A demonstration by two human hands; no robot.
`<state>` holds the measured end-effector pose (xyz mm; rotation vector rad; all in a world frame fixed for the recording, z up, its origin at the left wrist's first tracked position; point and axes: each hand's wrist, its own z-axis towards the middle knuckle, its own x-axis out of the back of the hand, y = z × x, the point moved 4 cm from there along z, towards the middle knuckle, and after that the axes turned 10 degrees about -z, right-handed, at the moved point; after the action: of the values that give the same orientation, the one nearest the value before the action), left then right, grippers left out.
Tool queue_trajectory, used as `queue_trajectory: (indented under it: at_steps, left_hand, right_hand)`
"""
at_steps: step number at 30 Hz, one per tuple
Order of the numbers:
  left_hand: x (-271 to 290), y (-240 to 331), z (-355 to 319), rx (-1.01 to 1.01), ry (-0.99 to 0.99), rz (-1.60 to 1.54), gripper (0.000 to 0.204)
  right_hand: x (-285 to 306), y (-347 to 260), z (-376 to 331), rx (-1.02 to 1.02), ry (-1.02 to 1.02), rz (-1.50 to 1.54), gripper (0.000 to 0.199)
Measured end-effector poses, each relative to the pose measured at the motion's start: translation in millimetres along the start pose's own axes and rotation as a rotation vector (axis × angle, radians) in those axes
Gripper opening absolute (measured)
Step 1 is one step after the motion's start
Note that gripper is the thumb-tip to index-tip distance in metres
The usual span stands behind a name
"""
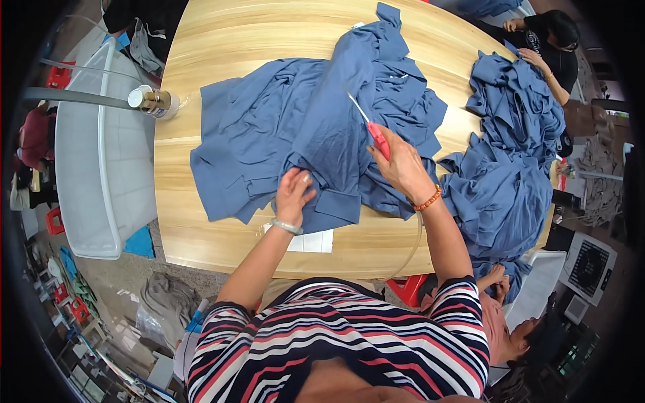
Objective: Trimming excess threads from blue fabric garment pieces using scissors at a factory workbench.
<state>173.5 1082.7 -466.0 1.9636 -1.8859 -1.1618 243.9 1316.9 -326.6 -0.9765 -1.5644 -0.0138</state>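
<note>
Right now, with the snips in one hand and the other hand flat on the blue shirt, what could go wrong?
1. The red-handled snips in the right hand point down at bunched cloth of the blue garment; the tip could nick a layer it should not.
2. The left hand presses the fabric close to where the blades work, so a slip might catch a finger.
3. The white paper sheet lies half under the hem near the table edge and could be dragged off.

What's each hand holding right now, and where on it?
Right hand: red-handled snips, gripped at the handle, blade pointing away. Left hand: presses on the blue garment near its hem; a true hold cannot be told.
</note>
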Motion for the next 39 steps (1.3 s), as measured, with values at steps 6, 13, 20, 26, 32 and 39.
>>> queue_trajectory:
  at_steps: [6, 13, 20, 26, 32, 39]
  left_hand:
    - [-17, 1, 33, 0.023, -0.091, -0.274, 0.022]
    - [-11, -9, 36, -0.441, -0.049, 0.135, 0.029]
    - [-46, -12, 5, -0.345, -0.146, 0.077, 0.03]
    - [-72, -75, -42, -0.051, -0.594, 0.276, 0.015]
    - [-36, -108, -25, 0.279, -0.219, 0.07, 0.025]
    - [-14, -93, -1, 0.342, -0.027, -0.495, 0.028]
  right_hand:
    - [-3, 15, -50, 0.184, -0.067, 0.059, 0.047]
    - [-11, 9, -103, 0.206, -0.425, -0.248, 0.044]
    - [-4, 22, -95, 0.198, -0.3, -0.102, 0.044]
    - [17, 22, 19, 0.033, 0.163, -0.061, 0.05]
    - [-20, 29, 121, -0.144, 0.194, -0.133, 0.065]
    - [-45, 75, 134, -0.235, 0.035, 0.025, 0.07]
